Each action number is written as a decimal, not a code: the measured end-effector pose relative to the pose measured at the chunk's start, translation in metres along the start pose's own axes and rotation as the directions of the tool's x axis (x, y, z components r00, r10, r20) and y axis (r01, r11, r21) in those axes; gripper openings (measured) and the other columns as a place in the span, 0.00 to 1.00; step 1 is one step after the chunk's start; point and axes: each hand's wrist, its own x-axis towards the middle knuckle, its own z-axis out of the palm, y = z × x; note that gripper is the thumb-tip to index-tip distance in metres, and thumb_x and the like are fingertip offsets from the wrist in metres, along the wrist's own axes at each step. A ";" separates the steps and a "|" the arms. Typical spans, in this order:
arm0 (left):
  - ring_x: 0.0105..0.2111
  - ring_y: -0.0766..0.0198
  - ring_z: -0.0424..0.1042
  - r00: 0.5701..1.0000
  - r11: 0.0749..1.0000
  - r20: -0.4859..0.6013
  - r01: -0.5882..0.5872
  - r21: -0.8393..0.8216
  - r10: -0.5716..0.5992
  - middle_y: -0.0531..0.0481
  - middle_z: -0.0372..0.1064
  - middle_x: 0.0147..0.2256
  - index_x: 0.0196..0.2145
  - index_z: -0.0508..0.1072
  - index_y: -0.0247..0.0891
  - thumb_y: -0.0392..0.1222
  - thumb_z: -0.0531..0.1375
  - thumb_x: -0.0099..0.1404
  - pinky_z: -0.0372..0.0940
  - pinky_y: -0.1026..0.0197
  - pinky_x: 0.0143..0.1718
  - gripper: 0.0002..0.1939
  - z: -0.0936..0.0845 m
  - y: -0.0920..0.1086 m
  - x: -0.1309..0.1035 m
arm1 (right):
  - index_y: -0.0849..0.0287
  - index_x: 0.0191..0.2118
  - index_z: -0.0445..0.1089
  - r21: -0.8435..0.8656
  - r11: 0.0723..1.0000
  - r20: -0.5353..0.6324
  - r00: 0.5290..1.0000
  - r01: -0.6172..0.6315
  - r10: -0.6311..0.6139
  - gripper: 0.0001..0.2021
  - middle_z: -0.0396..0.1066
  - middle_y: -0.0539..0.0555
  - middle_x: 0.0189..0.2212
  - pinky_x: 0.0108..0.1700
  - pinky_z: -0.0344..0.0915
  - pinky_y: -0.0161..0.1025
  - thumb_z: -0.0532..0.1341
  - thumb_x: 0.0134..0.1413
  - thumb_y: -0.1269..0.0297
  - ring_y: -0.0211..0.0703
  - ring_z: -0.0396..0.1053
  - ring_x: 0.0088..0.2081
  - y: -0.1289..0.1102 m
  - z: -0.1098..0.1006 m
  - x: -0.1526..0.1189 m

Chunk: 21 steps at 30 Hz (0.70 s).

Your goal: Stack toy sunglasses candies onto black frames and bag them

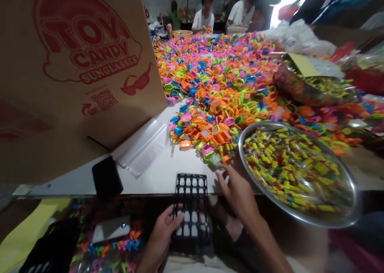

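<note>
A strip of white bench [162,177] left a way through between plastic sleeves [141,147] and a black tray [192,203], while a carton [75,125] walled off the left, heaped toys [222,101] blocked the far side and a metal basin [330,221] hemmed the right.

The tray [191,201] is black, patterned with a grid of pale-showing openings. Around the tray's far end, the counter [157,181] is plain white. Beyond the tray, the toy pile [222,105] mixes orange, pink, blue and lime green. Right of the tray, a silver bowl [354,193] holds yellow pieces [288,173] flecked with red. Left of the tray, a brown carton [120,25] carries red lettering, red sunglasses and a red QR pattern.
</note>
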 end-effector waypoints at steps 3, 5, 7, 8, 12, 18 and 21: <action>0.46 0.50 0.83 0.999 0.996 -0.003 0.042 -0.080 -0.042 0.41 0.84 0.46 0.52 0.80 0.39 0.55 0.79 0.53 0.76 0.57 0.46 0.33 0.003 -0.001 0.001 | 0.54 0.67 0.67 -0.271 0.956 -0.066 0.988 0.115 -0.138 0.24 0.71 0.60 0.45 0.37 0.68 0.42 0.54 0.69 0.69 0.49 0.71 0.34 0.000 -0.002 0.021; 0.48 0.47 0.83 0.996 0.986 -0.019 0.088 -0.142 -0.092 0.41 0.84 0.47 0.48 0.82 0.40 0.58 0.78 0.52 0.77 0.54 0.45 0.30 0.004 -0.001 0.007 | 0.55 0.68 0.67 -0.347 0.925 -0.055 0.981 0.157 -0.187 0.27 0.67 0.59 0.43 0.41 0.70 0.43 0.54 0.66 0.76 0.50 0.70 0.37 0.001 0.003 0.036; 0.51 0.43 0.82 0.990 0.969 -0.027 0.128 -0.211 -0.137 0.40 0.84 0.47 0.42 0.84 0.40 0.63 0.77 0.51 0.77 0.50 0.49 0.29 0.008 -0.002 0.017 | 0.56 0.67 0.69 -0.381 0.908 -0.062 0.975 0.175 -0.214 0.29 0.66 0.60 0.43 0.49 0.71 0.45 0.54 0.64 0.80 0.53 0.70 0.43 0.002 0.009 0.050; 0.52 0.41 0.81 0.990 0.963 -0.026 0.130 -0.236 -0.140 0.39 0.84 0.46 0.40 0.84 0.39 0.64 0.77 0.50 0.77 0.48 0.52 0.29 0.010 -0.003 0.022 | 0.56 0.66 0.70 -0.395 0.901 -0.069 0.973 0.177 -0.221 0.29 0.65 0.60 0.44 0.52 0.71 0.47 0.54 0.63 0.81 0.54 0.70 0.45 0.003 0.011 0.056; 0.56 0.42 0.79 0.998 0.964 -0.025 0.056 -0.260 -0.064 0.40 0.84 0.46 0.37 0.84 0.38 0.60 0.77 0.52 0.73 0.46 0.60 0.24 0.027 0.000 0.034 | 0.53 0.64 0.72 -0.393 0.899 -0.068 0.970 0.191 -0.235 0.27 0.65 0.61 0.47 0.54 0.72 0.50 0.55 0.64 0.80 0.55 0.68 0.49 0.003 0.011 0.066; 0.53 0.44 0.80 0.997 0.966 0.037 0.075 -0.249 -0.068 0.40 0.84 0.45 0.40 0.84 0.35 0.62 0.78 0.52 0.75 0.49 0.54 0.29 0.051 0.004 0.027 | 0.53 0.52 0.78 -0.243 0.891 -0.055 0.911 0.385 -0.409 0.14 0.63 0.63 0.61 0.60 0.68 0.58 0.60 0.65 0.71 0.62 0.62 0.59 0.002 0.001 0.052; 0.53 0.43 0.80 0.995 0.961 0.065 0.091 -0.260 -0.077 0.40 0.84 0.45 0.42 0.84 0.36 0.64 0.77 0.52 0.76 0.49 0.53 0.31 0.059 0.000 0.023 | 0.51 0.50 0.77 -0.102 0.908 -0.155 0.895 0.406 -0.418 0.11 0.69 0.61 0.58 0.60 0.67 0.57 0.59 0.68 0.66 0.60 0.65 0.59 0.002 0.000 0.045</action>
